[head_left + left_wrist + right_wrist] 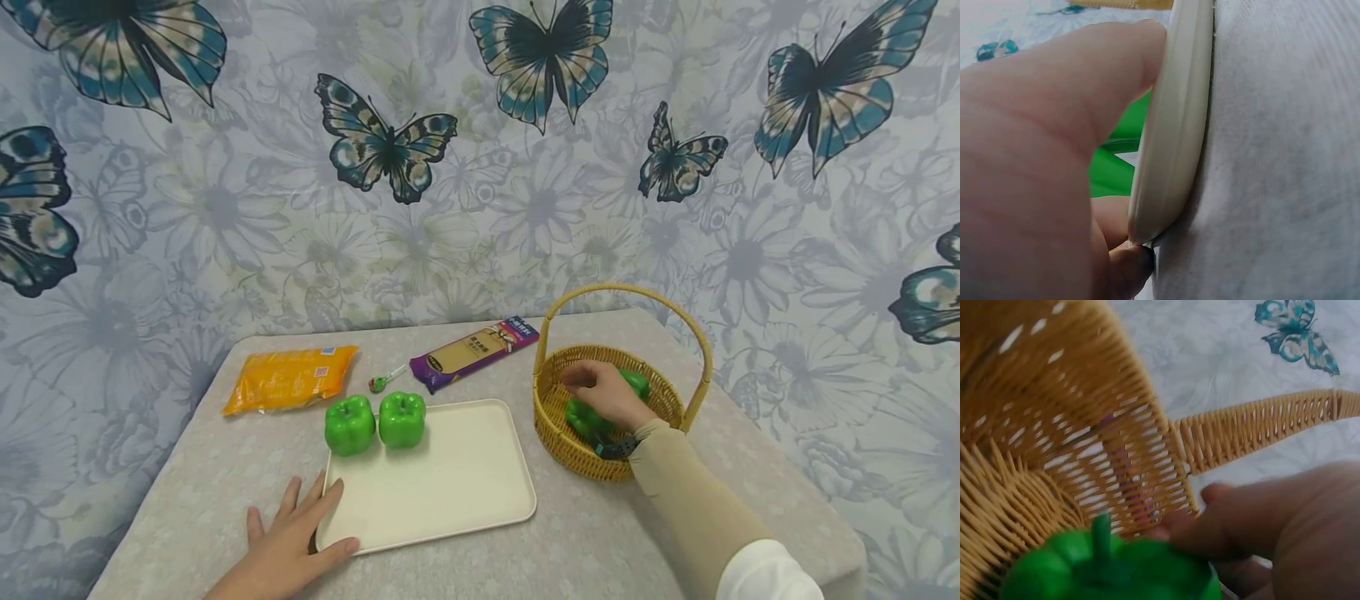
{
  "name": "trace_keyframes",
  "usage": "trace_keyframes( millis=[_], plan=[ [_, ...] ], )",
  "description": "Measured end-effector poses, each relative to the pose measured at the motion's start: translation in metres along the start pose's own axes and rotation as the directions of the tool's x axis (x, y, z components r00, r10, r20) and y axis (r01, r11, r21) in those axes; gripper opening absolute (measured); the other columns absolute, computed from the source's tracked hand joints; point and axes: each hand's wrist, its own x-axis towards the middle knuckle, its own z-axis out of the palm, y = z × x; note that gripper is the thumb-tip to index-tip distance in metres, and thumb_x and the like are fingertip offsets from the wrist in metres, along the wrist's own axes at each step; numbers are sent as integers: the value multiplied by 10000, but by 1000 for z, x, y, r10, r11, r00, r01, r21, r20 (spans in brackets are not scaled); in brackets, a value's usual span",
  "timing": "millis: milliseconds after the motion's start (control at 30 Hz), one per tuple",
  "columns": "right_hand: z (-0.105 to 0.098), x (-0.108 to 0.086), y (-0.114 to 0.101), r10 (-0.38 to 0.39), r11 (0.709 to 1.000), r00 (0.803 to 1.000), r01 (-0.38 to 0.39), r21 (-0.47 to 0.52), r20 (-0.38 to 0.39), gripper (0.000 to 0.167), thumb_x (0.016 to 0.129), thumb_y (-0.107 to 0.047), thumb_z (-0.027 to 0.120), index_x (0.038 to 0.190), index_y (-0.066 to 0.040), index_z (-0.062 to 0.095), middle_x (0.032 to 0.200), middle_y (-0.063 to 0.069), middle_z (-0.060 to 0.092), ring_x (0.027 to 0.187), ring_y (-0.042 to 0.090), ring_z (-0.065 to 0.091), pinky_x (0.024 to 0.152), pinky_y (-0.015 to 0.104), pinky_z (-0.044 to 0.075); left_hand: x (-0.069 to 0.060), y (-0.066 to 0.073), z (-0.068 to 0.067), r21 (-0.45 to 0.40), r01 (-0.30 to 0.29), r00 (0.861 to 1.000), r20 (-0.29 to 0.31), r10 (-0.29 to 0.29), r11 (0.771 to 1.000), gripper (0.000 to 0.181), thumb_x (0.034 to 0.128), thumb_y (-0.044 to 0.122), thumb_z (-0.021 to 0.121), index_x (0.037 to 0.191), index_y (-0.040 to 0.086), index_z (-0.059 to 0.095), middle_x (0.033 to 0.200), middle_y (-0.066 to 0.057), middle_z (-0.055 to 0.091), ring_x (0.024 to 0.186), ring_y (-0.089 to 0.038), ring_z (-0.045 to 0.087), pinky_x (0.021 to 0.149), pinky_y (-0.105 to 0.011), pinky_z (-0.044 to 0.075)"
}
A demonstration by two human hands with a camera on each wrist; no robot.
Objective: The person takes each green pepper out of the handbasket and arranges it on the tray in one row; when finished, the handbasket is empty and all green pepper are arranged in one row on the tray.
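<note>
A cream rectangular tray (457, 475) lies on the table, with two green bell peppers (350, 425) at its far left corner. My left hand (288, 542) rests at the tray's near left corner, fingers spread, the thumb along the near rim. In the left wrist view the thumb (1116, 62) lies against the tray's rim (1175, 125). Inside the wicker basket (558, 433), my right hand (607, 396) is over a green bell pepper (585, 419), fingers loosely bent. Another green pepper (636, 382) shows beyond that hand. Whether the fingertips touch a pepper (1104, 569) is unclear.
An orange packet (291, 379) lies at the back left. Beside it are a small lollipop (381, 382) and a purple noodle packet (476, 354). The basket's tall handle (622, 287) arches over the right hand. A butterfly-patterned curtain (480, 242) stands behind the table.
</note>
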Motion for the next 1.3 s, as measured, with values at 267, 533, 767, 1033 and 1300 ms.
trace_keyframes(
  millis=[267, 533, 767, 1033, 1300],
  plan=[
    [2, 2, 4, 20, 999, 996, -23, -42, -83, 302, 1000, -92, 669, 1293, -21, 667, 1272, 188, 686, 1188, 345, 639, 980, 505, 547, -2, -1, -2, 1, 6, 1000, 2, -6, 1000, 1032, 871, 751, 626, 1603, 77, 355, 1661, -315, 175, 1454, -689, -19, 878, -910, -221],
    [5, 3, 4, 30, 994, 998, -34, -99, -47, 295, 1034, -206, 639, 1264, -33, 701, 1301, 145, 686, 1243, 356, 615, 1013, 532, 522, -2, -3, -1, 21, 7, 1000, -9, -7, 1000, 1049, 861, 768, 620, 1599, 68, 361, 1655, -325, 179, 1450, -697, -9, 868, -925, -199],
    [8, 2, 5, -10, 995, 1000, 8, -96, -25, 298, 990, -73, 612, 1271, -5, 687, 1317, 174, 678, 1214, 344, 621, 975, 511, 524, -3, 0, 0, 26, -7, 1000, -30, 8, 1000, 1050, 857, 763, 629, 1582, 45, 383, 1640, -341, 208, 1446, -703, 13, 871, -935, -174],
    [7, -1, 9, 85, 996, 988, -88, -15, -130, 402, 958, -189, 732, 1315, -20, 654, 1321, 176, 655, 1231, 360, 604, 1005, 547, 518, -3, -1, 2, 17, -4, 1000, -17, 5, 1000, 1049, 860, 762, 627, 1589, 51, 374, 1647, -335, 193, 1449, -698, -6, 863, -923, -207],
    [4, -6, 10, 94, 993, 986, -103, -54, -136, 446, 951, -273, 752, 1315, -33, 658, 1338, 180, 652, 1262, 394, 593, 1014, 557, 521, -2, -1, 3, 6, -16, 1000, -19, 16, 1000, 1026, 871, 754, 623, 1587, 59, 383, 1639, -340, 213, 1454, -692, -11, 866, -910, -229]
  ],
)
